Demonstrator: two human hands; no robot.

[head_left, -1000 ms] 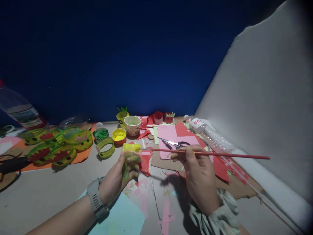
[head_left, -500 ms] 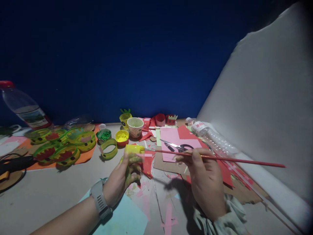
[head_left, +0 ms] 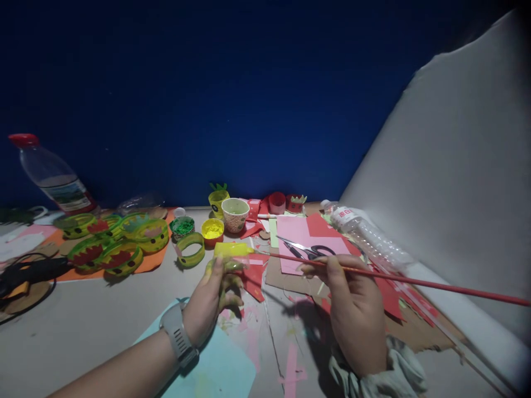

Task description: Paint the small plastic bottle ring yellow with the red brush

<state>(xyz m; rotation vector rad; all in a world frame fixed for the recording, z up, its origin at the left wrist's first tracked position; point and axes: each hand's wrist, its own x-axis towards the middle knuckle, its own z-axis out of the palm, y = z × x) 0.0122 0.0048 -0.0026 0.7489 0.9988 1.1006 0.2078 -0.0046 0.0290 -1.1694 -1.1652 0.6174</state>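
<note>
My left hand [head_left: 213, 298], with a grey watch on the wrist, holds a small cylinder [head_left: 232, 250] whose surface is painted yellow. Paint stains its fingers. Between the fingertips of my right hand [head_left: 352, 309] is a long red paintbrush [head_left: 398, 278], pointing left, its tip touching the right end of the yellow surface. Just behind the cylinder stand a red-sided pot of yellow paint [head_left: 213, 229] and a pot of green paint [head_left: 182, 225]. A green-yellow ring [head_left: 193, 250] sits to their front, and a patterned paper cup [head_left: 235, 215] is to their right.
Several painted rings [head_left: 120, 257] lie on orange paper at the left, near a red-capped bottle [head_left: 66, 190]. Scissors [head_left: 309, 250] rest on pink paper [head_left: 290, 224]. Another bottle [head_left: 369, 235] lies at the right. Light blue paper [head_left: 224, 365] is in front.
The view has shifted slightly, moving the scene rightward. The brush's far end has dropped and now reaches the right image edge. Both hands keep their holds.
</note>
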